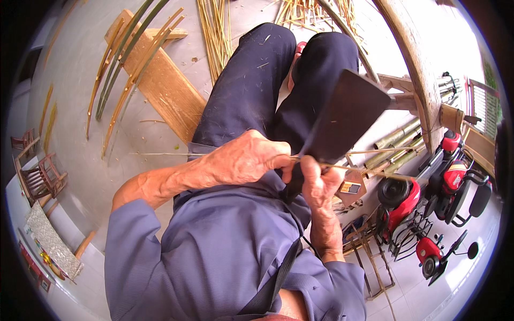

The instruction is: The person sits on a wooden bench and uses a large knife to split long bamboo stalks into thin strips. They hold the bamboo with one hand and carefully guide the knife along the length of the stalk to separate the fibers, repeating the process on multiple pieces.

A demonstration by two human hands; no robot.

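Note:
My left hand (257, 156) is closed around a thin bamboo strip (172, 154), whose tail runs out to the left past my wrist. Close beside it, my right hand (321, 176) grips a broad dark knife blade (349, 112) near its lower end, the thumb along the strip. How its fingers wrap the knife is partly hidden. The blade stands tilted up over my right thigh. To the right of the blade two thin lengths spread apart, the upper one (381, 151) nearly level, the lower one (377, 173) slanting down past my right fingers.
A wooden bench (168, 96) at left carries long split bamboo strips (116, 68). More strips (215, 36) lie on the floor beyond my knees. At right stand a curved wooden post (413, 52), bamboo poles (395, 140) and red-and-black scooters (405, 208). A wooden rack (371, 257) lies lower right.

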